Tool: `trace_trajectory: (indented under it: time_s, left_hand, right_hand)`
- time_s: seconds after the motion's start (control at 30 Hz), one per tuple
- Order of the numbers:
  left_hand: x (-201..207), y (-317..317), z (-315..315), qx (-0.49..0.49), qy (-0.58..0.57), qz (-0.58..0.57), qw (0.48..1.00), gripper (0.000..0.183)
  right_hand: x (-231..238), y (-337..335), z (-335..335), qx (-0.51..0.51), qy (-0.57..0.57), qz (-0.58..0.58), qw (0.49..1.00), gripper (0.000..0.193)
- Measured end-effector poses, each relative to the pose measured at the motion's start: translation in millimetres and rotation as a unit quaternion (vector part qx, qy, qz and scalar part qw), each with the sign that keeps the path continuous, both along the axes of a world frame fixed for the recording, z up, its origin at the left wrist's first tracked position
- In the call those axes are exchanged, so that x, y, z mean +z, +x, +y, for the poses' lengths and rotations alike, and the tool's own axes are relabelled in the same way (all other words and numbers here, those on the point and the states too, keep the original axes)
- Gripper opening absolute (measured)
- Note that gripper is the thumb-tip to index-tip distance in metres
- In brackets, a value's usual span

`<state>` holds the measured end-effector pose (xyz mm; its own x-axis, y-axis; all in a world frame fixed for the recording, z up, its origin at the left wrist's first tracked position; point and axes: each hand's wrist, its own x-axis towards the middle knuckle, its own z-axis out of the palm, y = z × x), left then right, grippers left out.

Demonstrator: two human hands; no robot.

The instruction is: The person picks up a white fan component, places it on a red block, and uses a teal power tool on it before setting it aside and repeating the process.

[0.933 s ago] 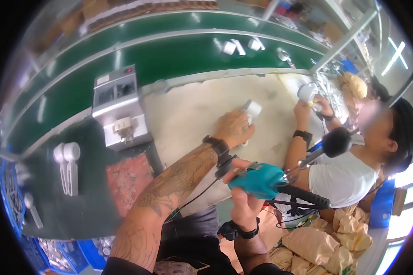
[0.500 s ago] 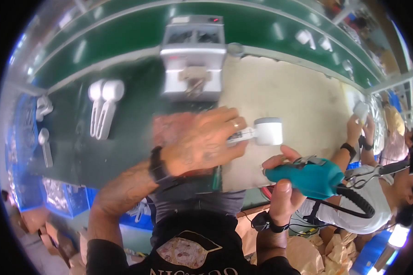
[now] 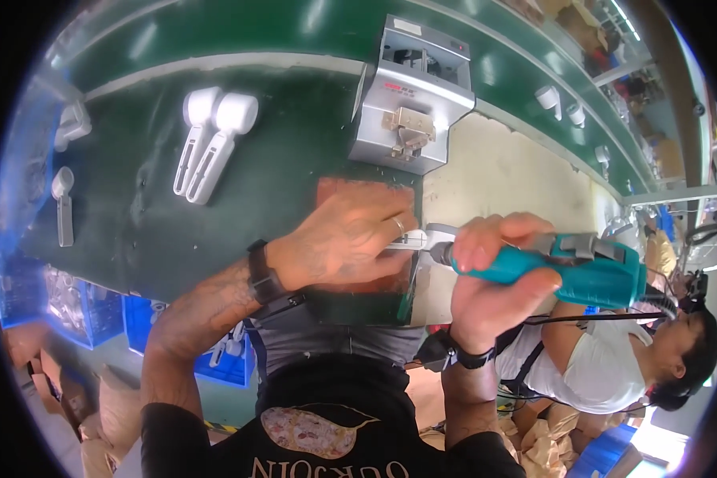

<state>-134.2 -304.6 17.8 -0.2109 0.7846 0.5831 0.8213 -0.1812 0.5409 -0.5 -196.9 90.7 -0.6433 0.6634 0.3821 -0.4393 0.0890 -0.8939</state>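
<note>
My left hand, a ring on one finger, is closed on a white long-handled plastic part above a reddish-brown pad. The part's round head points right and is mostly hidden behind my right hand. My right hand is wrapped round a teal electric screwdriver, held nearly level. Its dark tip points left and meets the white part's handle, or comes very close; I cannot tell which. Beyond my hands stands a silver screw-feeder machine with a metal bracket on its front.
Two white long-handled parts lie side by side at the left, another farther left. Several more sit on the green surface at far right. Blue bins hold parts below the table's left edge. A co-worker sits at the right.
My right hand has brought the screwdriver up and leftward, levelling it at the white part. My left hand still grips the part. The whole view has turned, so the machine appears farther right.
</note>
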Motion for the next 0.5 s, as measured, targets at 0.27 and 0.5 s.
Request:
trace_trajectory:
  time_s: [0.27,0.5]
  left_hand:
    - [-4,-6,1,-0.031,-0.027,-0.025,0.999,0.034]
    - [-7,-4,2,-0.023,-0.017,-0.027,0.999,0.033]
  right_hand:
    - [-12,-20,-4,-0.028,0.051,-0.045,0.997,0.077]
    - [-7,-17,0,-0.028,0.066,-0.052,0.996,0.078]
